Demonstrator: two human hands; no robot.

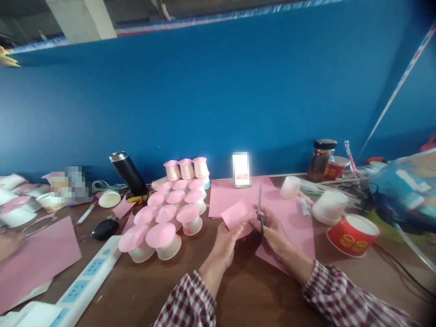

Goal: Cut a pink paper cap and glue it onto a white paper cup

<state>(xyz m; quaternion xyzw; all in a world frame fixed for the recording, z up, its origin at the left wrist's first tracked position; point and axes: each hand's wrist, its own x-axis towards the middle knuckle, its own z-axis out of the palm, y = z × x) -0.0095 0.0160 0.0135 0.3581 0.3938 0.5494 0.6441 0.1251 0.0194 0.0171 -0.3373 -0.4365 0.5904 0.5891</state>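
— What is being worked on?
— A small piece of pink paper, held up just above the brown wooden table, in front of the larger flat pink paper sheets that lie there.

— Any writing to read?
— The red paper cup with gold print at the right carries gold characters, too blurred to make out. The dark glass jar with a black lid by the blue wall has a label, unreadable as well. A small bright card standing against the wall is blurred out.

— And the hands?
— The left hand is curled, its fingers pinching the lower edge of the pink piece. The right hand is closed around the handles of a pair of slim metal scissors, the blades pointing up and touching the right edge of the piece. Both wrists come out of red-and-white checked sleeves.

— What lies around them?
— To the left, a cluster of upturned white paper cups capped with pink paper discs, with a black cylindrical flask leaning behind it. Nearer the left edge, a white power strip with blue sockets and another pink sheet. To the right, plain white paper cups, just beside the red one.
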